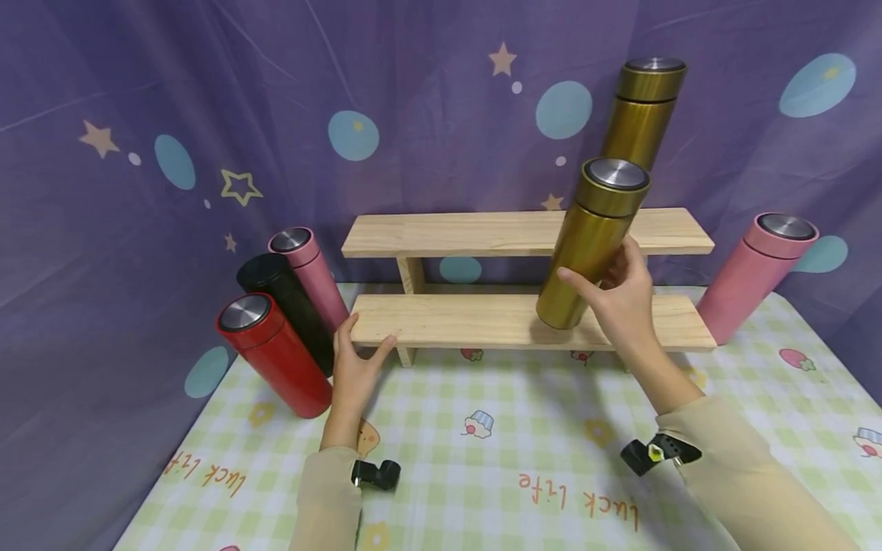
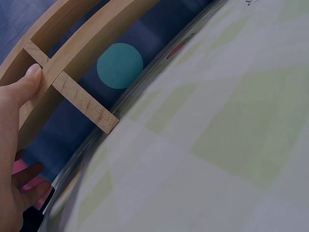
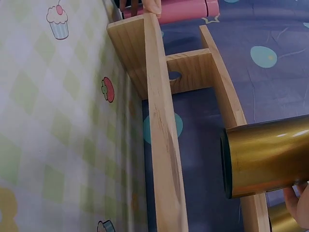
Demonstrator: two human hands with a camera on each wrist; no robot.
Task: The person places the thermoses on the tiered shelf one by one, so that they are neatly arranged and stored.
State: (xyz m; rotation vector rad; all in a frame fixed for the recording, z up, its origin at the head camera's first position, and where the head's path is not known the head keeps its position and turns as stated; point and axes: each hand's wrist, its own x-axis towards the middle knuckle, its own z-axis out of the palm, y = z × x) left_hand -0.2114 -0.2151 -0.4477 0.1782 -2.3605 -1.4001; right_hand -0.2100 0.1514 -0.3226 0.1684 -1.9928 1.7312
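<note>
A gold thermos bottle [image 1: 582, 245] with a silver-topped lid is gripped by my right hand [image 1: 628, 302], thumb on its near side. It tilts slightly over the right part of the lower tier of a two-tier wooden shelf [image 1: 462, 317]. In the right wrist view the bottle's dark base hangs apart from the lower board. Behind it, a second gold thermos bottle [image 1: 637, 126] stands at the upper tier's right. My left hand [image 1: 353, 383] holds the lower tier's left end, its thumb [image 2: 33, 77] against the board's edge; the other fingers are partly hidden.
Left of the shelf stand a red thermos bottle [image 1: 279, 360], a black one [image 1: 292, 306] and a pink one [image 1: 315, 275]. Another pink thermos bottle [image 1: 754, 275] stands by the shelf's right end. A checked tablecloth [image 1: 441, 474] covers the table; a purple curtain [image 1: 441, 76] hangs behind.
</note>
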